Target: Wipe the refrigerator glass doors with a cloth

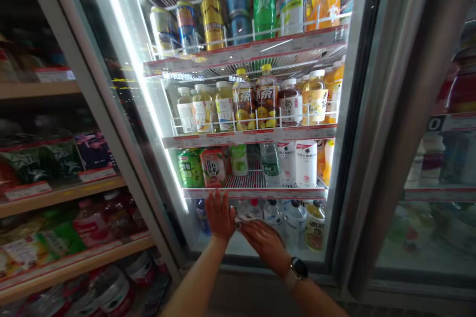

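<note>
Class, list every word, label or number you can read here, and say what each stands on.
"茶π": pale tea bottles
"茶": yellow-capped bottles
"煮": dark, white-capped bottle
"百香果" and "红茶": red pack
"0": sign at right
Too small or blurred to read fully: all other print, including the price strips, white cartons and top-shelf cans.

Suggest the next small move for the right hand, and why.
I'd probably slide the right hand and the pale, cloth-like item at its fingertips slightly rightward along the cooler's glass front. The hand appears to lie flat over the item, and the left hand, fingers spread, sits close on its left, so the right side seems freer.
</note>
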`<state>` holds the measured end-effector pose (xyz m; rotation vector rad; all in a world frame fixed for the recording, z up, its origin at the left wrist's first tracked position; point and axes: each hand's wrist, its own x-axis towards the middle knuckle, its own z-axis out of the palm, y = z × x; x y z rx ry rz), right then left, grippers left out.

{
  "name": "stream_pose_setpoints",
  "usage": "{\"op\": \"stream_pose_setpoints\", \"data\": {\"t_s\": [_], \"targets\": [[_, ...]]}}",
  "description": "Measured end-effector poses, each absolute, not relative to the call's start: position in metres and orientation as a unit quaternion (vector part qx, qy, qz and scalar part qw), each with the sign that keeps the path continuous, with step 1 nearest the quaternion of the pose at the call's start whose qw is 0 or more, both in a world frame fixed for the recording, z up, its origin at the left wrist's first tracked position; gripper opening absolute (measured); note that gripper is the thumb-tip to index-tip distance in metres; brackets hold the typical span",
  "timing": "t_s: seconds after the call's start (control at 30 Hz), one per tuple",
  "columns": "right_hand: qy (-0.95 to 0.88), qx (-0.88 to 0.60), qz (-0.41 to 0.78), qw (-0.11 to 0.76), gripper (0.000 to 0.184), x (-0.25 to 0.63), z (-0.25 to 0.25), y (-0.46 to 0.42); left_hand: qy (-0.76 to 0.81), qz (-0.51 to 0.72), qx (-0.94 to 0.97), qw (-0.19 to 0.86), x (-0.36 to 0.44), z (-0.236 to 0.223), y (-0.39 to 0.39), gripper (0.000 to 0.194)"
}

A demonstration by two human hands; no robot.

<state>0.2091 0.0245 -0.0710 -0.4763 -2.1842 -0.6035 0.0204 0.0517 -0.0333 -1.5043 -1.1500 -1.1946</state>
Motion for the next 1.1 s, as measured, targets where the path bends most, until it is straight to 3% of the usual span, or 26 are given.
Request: {"op": "stream_pose_setpoints", "data": {"t_s": [0.23,0.47,0.6,0.9,1.1], "targets": [[-0.81,-0.222,-0.306,0.448,0.041,0.227,-0.026,0.026,-0.463,-0.482,-0.601,0.438,0.02,-0.034,0.052,0.062],[-0.634,-0.38,-0.32,0.593,0.063,0.266,0.033,0.032,-0.466,-0.481,-0.599,0.438,0.021,-0.035,0.052,0.063],[-0.514,-0.419,-0.317,0.678,0.062,0.279,0.048,0.04,-0.47,-0.486,-0.599,0.429,0.021,-0.038,0.053,0.062],[-0.568,-0.393,-0.302,0.657,0.064,0.229,0.023,0.037,-0.483,-0.477,-0.6,0.425,0.02,-0.043,0.054,0.063],[-0.688,-0.339,-0.275,0.58,0.061,0.201,-0.012,0.027,-0.472,-0.481,-0.597,0.436,0.022,-0.037,0.051,0.06]]}}
